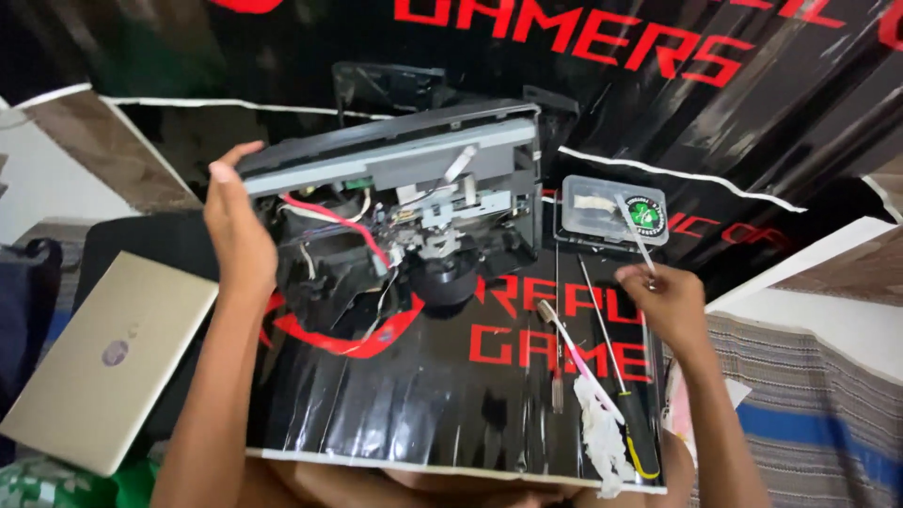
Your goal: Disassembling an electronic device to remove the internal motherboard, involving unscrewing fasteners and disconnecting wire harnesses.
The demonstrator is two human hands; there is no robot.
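Your left hand (pixel 237 233) grips one opened printer (pixel 395 226), lying left-right; your right hand (pixel 670 299) pinches one thin tool (pixel 636 235) pointing far; two screwdrivers (pixel 602 329) lie near.

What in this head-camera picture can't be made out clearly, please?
- Right hand: it pinches a thin white-handled tool, but the tool's tip is too small to identify.
- Left hand: it steadies the opened device; its fingers lie behind the casing, hidden.
- Device internals: the wiring and parts are blurred, so their connections are unreadable.
- Clear plastic box: its contents are too small to tell.
- Closed laptop: its near corner lies behind the left forearm.
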